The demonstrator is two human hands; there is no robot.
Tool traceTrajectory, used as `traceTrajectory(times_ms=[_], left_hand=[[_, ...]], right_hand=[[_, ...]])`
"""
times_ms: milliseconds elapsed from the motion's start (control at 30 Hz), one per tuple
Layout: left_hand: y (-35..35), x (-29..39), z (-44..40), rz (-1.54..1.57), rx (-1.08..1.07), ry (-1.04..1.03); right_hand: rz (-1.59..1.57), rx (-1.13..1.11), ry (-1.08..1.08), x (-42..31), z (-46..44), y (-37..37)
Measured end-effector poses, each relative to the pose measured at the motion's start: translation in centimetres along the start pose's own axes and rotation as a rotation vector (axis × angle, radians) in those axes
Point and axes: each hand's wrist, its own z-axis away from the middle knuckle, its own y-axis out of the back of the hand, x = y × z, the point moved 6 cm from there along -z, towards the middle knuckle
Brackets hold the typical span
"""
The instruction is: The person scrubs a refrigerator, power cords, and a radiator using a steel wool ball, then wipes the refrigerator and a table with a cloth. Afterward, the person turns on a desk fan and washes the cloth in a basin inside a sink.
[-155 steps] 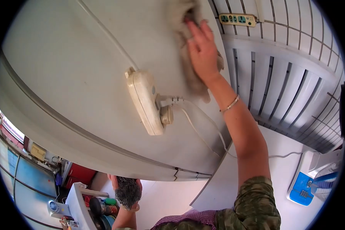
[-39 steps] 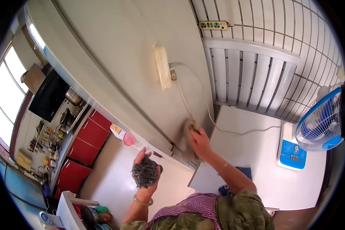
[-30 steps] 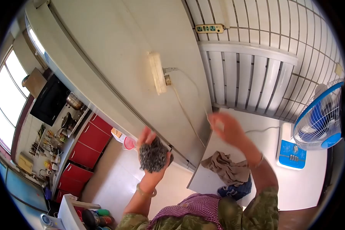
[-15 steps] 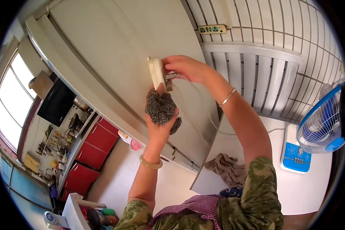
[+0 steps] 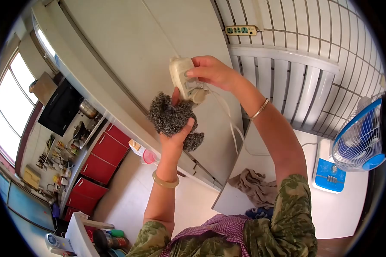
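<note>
A clump of grey steel wool scourers (image 5: 170, 115) fills my left hand (image 5: 173, 143), which is closed around it. One finger of that hand reaches up against the lower end of a cream power strip (image 5: 178, 76). My right hand (image 5: 214, 73) grips the strip's upper right side, thumb on its face. A round cream plug (image 5: 197, 95) sits at the strip's lower end, with white cords (image 5: 227, 112) hanging from that area. Behind both hands stands a large pale panel (image 5: 116, 47). The fingers behind the strip are hidden.
To the right, a white table (image 5: 287, 214) bears a brown cloth (image 5: 254, 187), a blue-and-white device (image 5: 330, 174) and a fan (image 5: 359, 135). A second power strip (image 5: 241, 30) is on the tiled wall. Red cabinets (image 5: 96, 160) stand at left.
The power strip has turned, so more of its face and the round plug show. The steel wool has shifted slightly left. Both hands keep their hold.
</note>
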Motion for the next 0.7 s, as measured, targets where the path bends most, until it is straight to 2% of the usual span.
traceTrajectory(times_ms=[100,200,400,567,633,700], left_hand=[[-0.1,0.1,0.1,-0.001,0.003,0.036],[0.2,0.1,-0.2,-0.004,0.032,0.031],[0.5,0.0,-0.3,0.020,0.053,0.008],[0.7,0.0,-0.4,-0.042,0.047,-0.040],[1.0,0.1,0.0,-0.054,0.112,-0.117],[1.3,-0.3,0.4,0.051,0.090,-0.077]], right_hand=[[0.055,0.014,0.027,0.5,-0.5,0.4],[0.198,0.008,-0.033,-0.8,0.2,-0.2],[-0.081,-0.009,-0.020,0.3,0.1,0.5],[-0.134,-0.023,0.041,0.6,0.1,0.8],[-0.147,-0.035,0.068,0.9,-0.3,0.8],[-0.112,-0.003,0.067,1.1,-0.5,0.9]])
